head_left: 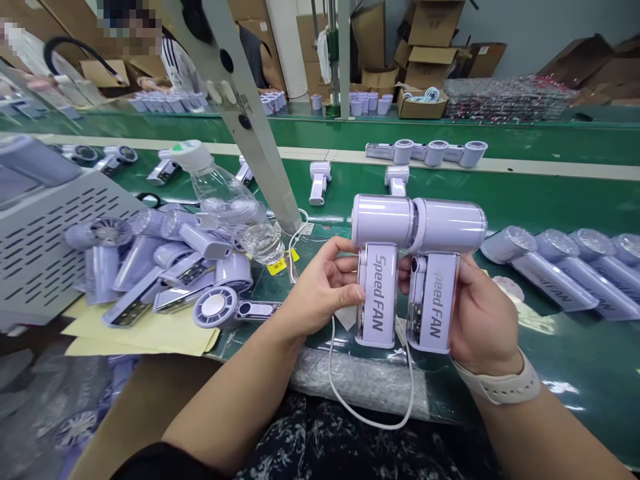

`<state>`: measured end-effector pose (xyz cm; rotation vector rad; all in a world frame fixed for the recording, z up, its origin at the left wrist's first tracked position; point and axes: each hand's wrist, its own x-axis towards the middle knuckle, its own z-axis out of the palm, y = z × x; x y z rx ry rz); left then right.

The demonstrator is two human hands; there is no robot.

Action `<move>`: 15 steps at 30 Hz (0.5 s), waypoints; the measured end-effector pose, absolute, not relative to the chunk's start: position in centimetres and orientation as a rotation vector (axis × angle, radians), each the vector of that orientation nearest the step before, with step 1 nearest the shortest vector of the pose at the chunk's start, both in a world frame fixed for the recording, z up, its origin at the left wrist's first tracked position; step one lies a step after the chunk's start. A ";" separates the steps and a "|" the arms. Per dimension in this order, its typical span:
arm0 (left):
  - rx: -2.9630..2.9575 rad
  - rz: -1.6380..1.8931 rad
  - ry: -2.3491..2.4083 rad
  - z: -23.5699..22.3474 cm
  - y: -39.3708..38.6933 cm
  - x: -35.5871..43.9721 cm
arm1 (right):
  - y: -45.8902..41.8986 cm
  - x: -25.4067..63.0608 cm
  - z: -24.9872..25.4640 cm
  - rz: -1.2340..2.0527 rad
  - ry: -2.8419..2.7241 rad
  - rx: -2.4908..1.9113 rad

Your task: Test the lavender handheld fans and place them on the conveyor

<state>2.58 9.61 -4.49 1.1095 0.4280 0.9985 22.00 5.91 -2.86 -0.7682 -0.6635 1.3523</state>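
Two lilac handheld fans stand upright side by side in front of me, their heads touching and "Speed FAN" printed on the handles. My left hand (333, 283) is closed around the handle of the left fan (379, 287), thumb on its side. Around the right fan (434, 300) my right hand (483, 310) is wrapped, with the palm at the handle's outer side. A white cable (370, 421) hangs in a loop below them; where its ends go is partly hidden behind the handles. Some fingers of both hands are hidden behind the fans.
Loose fans (170, 253) lie piled on yellow paper at left, near a tilted water bottle (235, 207) and a slanted metal post (255, 127). A row of fans (560, 273) lies at right. Bubble wrap (360, 380) lines the front edge. More fans rest farther back; people sit across.
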 end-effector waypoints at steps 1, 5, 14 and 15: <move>1.111 0.998 0.434 -4.5 9.6 2.6 | 6.0 22.0 -2.9 1.352 -0.657 -0.780; 1.096 0.982 0.478 -4.4 9.8 2.5 | 6.2 22.0 -3.2 1.346 -0.635 -0.814; 1.666 1.200 0.727 -4.5 9.4 2.7 | 5.4 24.6 -3.5 0.906 -1.374 -0.978; 1.781 1.274 0.729 -4.5 9.4 2.8 | 5.3 25.0 -3.1 0.837 -1.504 -0.964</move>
